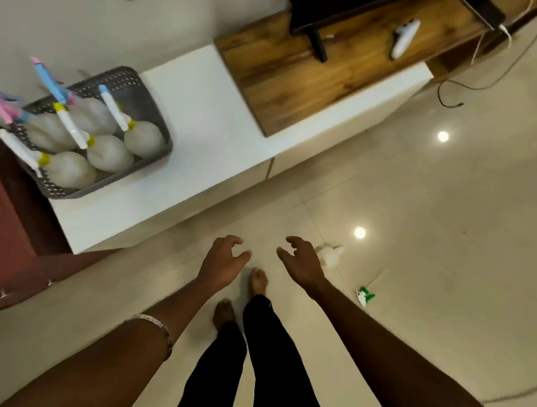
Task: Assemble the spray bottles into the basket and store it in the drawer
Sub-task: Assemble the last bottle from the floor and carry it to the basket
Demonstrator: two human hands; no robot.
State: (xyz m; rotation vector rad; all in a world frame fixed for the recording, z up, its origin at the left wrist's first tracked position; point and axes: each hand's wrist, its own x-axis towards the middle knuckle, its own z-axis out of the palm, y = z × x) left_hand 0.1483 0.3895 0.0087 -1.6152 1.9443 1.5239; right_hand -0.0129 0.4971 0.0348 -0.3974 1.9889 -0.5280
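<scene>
My left grip (223, 263) and right grip (302, 263) hang released, grasping nothing. The basket (135, 82) of bottles (108, 152) sits on the white surface (204, 109); another bottle (328, 255) lies on the floor (419, 214).

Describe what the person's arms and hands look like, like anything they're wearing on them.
Both arms are bare, with no sleeves in view. The left hand has a thin silver bracelet with small engraved markings around its wrist. The right hand wears nothing visible: no ring, watch or glove.
</scene>
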